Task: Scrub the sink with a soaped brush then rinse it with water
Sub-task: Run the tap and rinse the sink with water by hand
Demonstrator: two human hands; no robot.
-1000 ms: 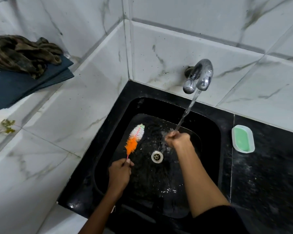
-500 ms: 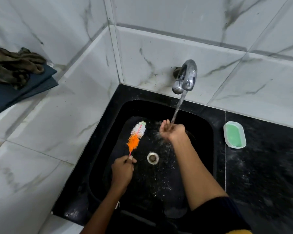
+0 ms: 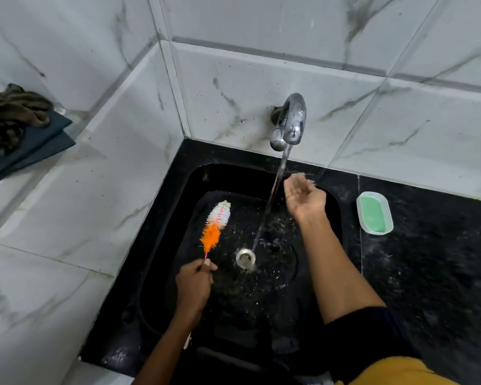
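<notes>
A black sink [image 3: 161,245] sits in the corner of a black counter. Its wet floor has a metal drain [image 3: 245,258]. A chrome tap [image 3: 289,122] on the back wall runs, and its stream falls beside the drain. My left hand [image 3: 193,286] grips the thin handle of an orange and white bottle brush [image 3: 215,225]; its bristles point away over the sink's left side. My right hand [image 3: 303,197] is cupped palm up just right of the stream, near the sink's back right corner, holding nothing, with water flying off its blurred fingertips.
A white soap dish with a green soap bar [image 3: 374,212] lies on the black counter [image 3: 428,273] right of the sink. Folded dark cloths [image 3: 20,134] lie on the marble ledge at the far left. White marble tiles wall in the back and left.
My right hand has left the stream, moved right and back, and opened palm up. The left hand keeps the brush in about the same place. The camera has shifted a little.
</notes>
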